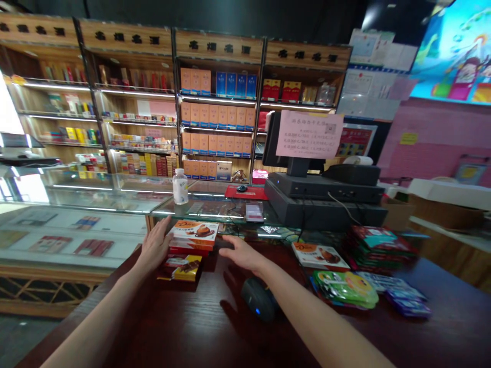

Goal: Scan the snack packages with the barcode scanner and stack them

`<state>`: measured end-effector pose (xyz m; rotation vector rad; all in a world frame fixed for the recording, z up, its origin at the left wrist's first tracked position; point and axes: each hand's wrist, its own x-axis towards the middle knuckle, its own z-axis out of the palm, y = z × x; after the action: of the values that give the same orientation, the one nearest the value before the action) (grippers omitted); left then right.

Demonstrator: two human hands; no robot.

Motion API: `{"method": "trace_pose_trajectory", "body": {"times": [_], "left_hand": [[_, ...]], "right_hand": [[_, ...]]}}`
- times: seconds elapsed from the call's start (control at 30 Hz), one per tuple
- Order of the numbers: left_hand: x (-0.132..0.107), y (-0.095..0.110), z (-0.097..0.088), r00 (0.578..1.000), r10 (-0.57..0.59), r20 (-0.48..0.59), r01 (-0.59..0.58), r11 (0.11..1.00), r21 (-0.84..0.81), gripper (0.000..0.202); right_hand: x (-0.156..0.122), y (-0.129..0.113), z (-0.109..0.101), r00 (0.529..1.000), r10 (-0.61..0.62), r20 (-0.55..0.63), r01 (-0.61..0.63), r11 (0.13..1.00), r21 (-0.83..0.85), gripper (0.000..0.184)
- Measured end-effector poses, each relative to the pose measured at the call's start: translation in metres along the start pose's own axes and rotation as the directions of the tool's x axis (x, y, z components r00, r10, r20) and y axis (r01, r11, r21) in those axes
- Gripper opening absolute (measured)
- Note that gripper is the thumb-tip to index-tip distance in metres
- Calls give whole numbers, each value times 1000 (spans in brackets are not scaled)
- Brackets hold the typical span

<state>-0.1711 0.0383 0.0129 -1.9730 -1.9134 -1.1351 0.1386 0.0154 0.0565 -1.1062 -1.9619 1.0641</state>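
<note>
From my remote place I see a white box (195, 230) with "Dove" lettering and an orange-brown picture, lying flat, face up. Under it a red layer (192, 251) shows, but I cannot count its pieces. On the near side, just beside this stack, a yellow-and-brown packet (182, 268) with a chocolate picture lies flat on the dark tabletop (172, 327).

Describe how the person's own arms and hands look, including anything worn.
The left hand and right hand are ungloved. The left forearm and right forearm are bare and slender, with no sleeve in view. No watch or bracelet shows at either wrist; fine details are blurred.
</note>
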Motion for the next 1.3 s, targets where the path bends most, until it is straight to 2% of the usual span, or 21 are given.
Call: {"method": "trace_pose_trajectory", "body": {"times": [0.1, 0.27, 0.53, 0.73, 0.93, 1.13, 1.3], "left_hand": [[1, 22, -2, 997, 36, -74, -38, 999, -31, 55], [2, 71, -1, 987, 153, -56, -159, 982, -99, 52], [0, 148, 27, 956, 292, 11, -286, 942, -178, 45], [-6, 203, 53, 912, 393, 120, -369, 911, -184, 45], [-14, 254, 74, 858, 463, 223, -425, 883, -200, 47], [-18, 294, 97, 796, 517, 316, -472, 856, -210, 50], [-19, 322, 117, 724, 500, 475, -478, 860, -177, 52]], "right_hand": [[-10, 4, -11, 1000, -1, -15, 1, 1000, -19, 46], [-30, 13, -34, 994, -45, -95, 26, 981, -191, 56], [-72, 39, -81, 968, -101, -231, 21, 946, -325, 50], [-101, 64, -120, 941, -105, -322, -29, 923, -385, 46], [-121, 91, -155, 898, -36, -438, -134, 926, -352, 45], [-139, 115, -190, 869, 42, -493, -236, 911, -339, 46], [-149, 129, -215, 852, 125, -508, -330, 882, -337, 46]]}}
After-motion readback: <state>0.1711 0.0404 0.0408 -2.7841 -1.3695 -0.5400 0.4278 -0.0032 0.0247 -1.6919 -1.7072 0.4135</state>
